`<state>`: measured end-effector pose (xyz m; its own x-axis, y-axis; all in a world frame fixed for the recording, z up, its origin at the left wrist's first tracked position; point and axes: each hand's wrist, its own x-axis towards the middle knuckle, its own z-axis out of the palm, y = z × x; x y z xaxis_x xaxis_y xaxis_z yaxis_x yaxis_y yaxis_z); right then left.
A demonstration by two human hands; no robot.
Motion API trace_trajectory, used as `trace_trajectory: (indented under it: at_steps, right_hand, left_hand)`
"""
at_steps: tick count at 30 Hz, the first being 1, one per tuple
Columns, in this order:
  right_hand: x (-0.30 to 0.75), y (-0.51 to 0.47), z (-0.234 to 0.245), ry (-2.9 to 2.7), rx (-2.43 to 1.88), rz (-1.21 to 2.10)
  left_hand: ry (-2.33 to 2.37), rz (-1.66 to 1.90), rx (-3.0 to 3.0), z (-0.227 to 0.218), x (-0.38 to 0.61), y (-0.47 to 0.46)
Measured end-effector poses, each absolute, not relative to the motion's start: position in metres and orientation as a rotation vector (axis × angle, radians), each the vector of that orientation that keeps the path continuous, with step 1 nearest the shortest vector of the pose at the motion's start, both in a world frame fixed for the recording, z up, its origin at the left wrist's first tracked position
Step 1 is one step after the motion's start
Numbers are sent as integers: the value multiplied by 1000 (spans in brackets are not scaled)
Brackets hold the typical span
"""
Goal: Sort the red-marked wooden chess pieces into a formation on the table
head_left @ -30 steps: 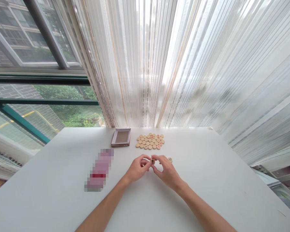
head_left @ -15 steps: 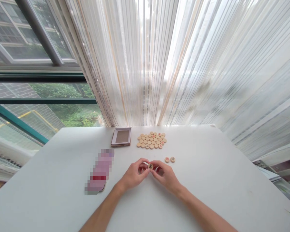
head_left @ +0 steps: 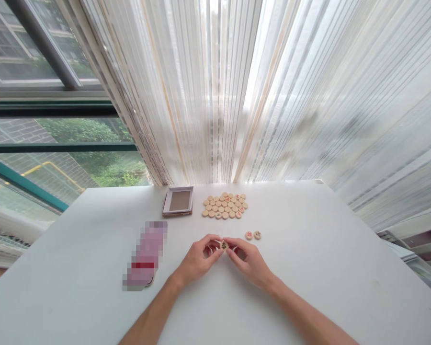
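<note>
We count one round, black-marked, pale wooden disc (head_left: 223,246) pinched between the nearly closed fingers of our left hand (head_left: 198,257) and right hand (head_left: 249,259), and two similar pieces (head_left: 249,235) rightward beyond it

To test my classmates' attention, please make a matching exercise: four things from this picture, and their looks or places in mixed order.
1. Black-marked piece
2. Large group of pieces
3. Loose pair
4. Shallow box

A. mostly blank tops
B. pale rim, brown middle
C. held between left hand and right hand
D. one red mark, one dark

1-C; 2-A; 3-D; 4-B
</note>
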<state>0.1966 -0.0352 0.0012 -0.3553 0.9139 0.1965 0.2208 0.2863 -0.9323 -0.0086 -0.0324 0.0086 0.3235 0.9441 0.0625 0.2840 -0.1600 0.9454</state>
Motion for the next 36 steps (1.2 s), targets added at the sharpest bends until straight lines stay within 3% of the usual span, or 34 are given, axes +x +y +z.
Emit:
trace_trajectory:
  at_steps: [36]
  right_hand:
    - [194, -36, 12, -1761, -1092, 1110]
  left_hand:
    - [1127, 847, 1669, 11, -9, -35]
